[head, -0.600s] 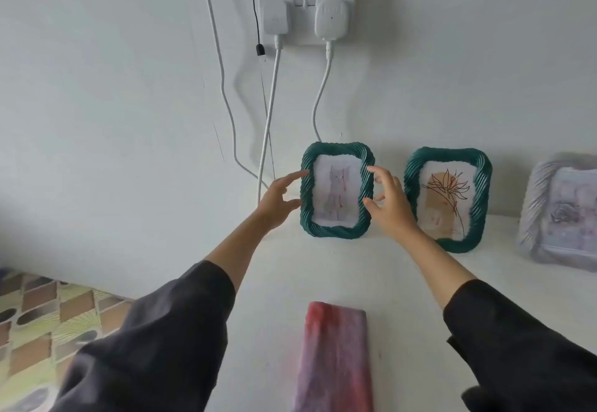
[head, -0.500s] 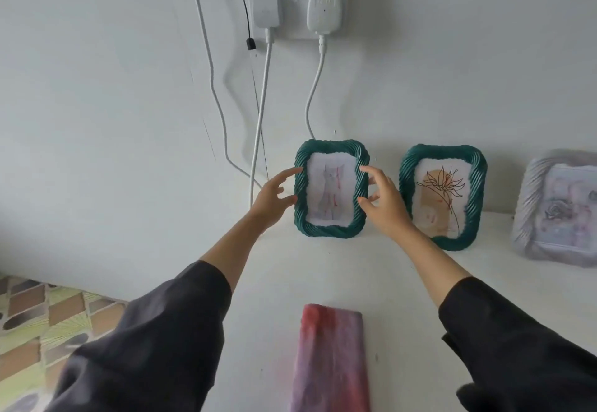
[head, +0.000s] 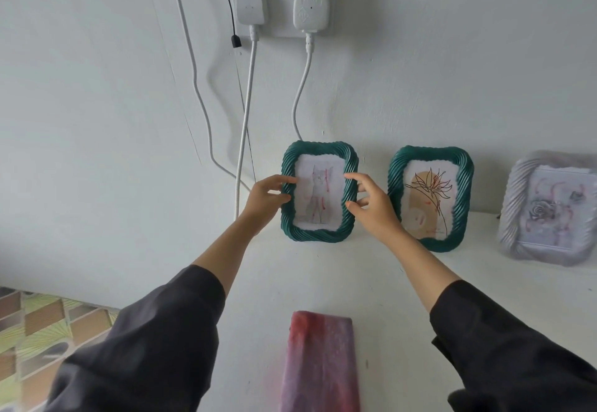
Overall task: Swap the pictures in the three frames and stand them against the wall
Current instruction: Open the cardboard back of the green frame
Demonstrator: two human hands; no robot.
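While both our hands are on the leftmost one, we count three picture frames standing on the white surface (head: 323, 279) by the wall (head: 97, 88): two green, one grey. Our left hand (head: 265, 198) and right hand (head: 374, 208) pinch the side edges of the cat frame (head: 319, 198). The flower frame (head: 429, 198) stands just beside it, and the grey rose frame (head: 549, 208) is farther right. One double socket (head: 281, 27) carries two white plugs, and the embossed marks on the right plug (head: 310, 7) are unreadable.
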